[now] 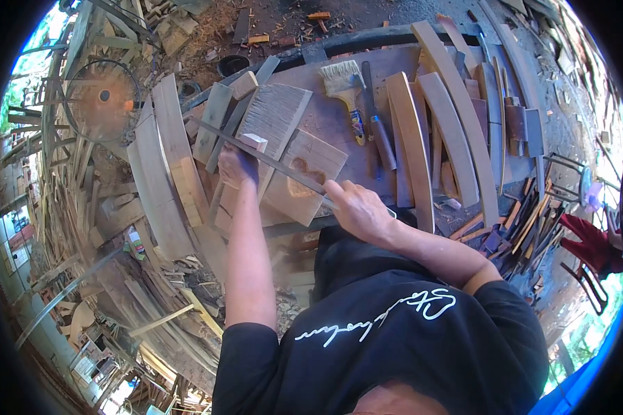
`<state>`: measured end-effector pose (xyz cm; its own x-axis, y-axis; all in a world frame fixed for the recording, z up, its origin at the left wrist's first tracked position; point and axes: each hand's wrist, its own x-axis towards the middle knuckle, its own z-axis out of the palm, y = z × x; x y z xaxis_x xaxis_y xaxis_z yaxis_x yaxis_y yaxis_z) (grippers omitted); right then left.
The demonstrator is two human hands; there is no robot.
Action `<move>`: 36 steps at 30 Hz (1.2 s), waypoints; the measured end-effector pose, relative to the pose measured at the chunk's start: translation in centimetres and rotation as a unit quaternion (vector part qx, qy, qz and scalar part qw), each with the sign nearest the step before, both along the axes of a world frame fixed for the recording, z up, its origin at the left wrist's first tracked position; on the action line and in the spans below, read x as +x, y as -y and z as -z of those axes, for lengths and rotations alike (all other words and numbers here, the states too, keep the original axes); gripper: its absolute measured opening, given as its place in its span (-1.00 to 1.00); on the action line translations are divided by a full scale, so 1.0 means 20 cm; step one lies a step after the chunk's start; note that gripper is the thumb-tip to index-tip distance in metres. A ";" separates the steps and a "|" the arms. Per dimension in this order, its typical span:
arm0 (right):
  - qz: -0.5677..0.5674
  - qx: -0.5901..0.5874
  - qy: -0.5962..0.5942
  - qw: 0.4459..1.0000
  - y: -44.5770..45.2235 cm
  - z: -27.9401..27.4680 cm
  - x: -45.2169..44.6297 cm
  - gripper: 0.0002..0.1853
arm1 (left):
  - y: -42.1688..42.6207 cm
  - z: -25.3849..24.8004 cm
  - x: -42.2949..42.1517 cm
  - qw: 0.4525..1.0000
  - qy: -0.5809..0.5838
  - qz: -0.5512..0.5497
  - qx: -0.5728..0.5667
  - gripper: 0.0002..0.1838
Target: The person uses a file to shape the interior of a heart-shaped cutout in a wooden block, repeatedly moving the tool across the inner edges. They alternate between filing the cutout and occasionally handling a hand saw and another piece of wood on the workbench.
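Observation:
My left hand [238, 168] is closed around a small wood block [254, 142], whose pale end shows past the fingers. Across that block runs a long narrow metal blade [287, 170]; whether it is a saw or a file I cannot tell. My right hand [361, 213] grips the near end of this blade, and its handle is hidden in the fist. Below both hands lie a grey, grooved board [275, 114] and a lighter wood board [320, 158] with a dark carved hollow.
Right of the boards lie a paintbrush [344, 86], a dark-handled chisel-like tool [382, 138] and several curved wood pieces [410, 138]. More curved slats [160, 173] stand on the left, near a round fan [104, 97]. Scrap wood [152, 304] and shavings cover the ground.

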<state>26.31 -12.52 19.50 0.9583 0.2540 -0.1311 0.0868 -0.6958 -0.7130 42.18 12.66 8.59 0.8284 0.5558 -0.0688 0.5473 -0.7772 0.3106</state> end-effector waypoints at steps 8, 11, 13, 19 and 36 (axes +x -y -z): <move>-0.006 0.012 0.014 1.000 -0.23 0.12 0.27 -0.71 | -0.06 0.19 0.03 0.994 0.078 0.077 0.007 -0.47; 0.008 0.054 0.009 0.998 -0.21 0.07 0.22 -0.76 | -0.01 0.10 0.00 0.998 0.044 0.041 0.004 -0.46; 0.016 0.057 0.010 0.998 -0.22 0.07 0.23 -0.80 | 0.05 -0.02 -0.01 0.998 0.040 0.044 0.007 -0.46; 0.003 0.121 0.032 0.992 -0.18 0.26 0.22 -0.62 | 0.14 -0.16 -0.02 0.999 0.022 0.031 0.028 -0.46; 0.007 0.001 0.011 1.000 -0.10 -0.06 0.07 -0.76 | 0.08 -0.04 -0.01 0.995 0.078 0.065 -0.024 -0.45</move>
<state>27.76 -10.56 20.71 0.9646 0.2398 -0.1100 0.0919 -0.6963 -0.7119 41.98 11.06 9.48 0.8953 0.4434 0.0421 0.3865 -0.8204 0.4214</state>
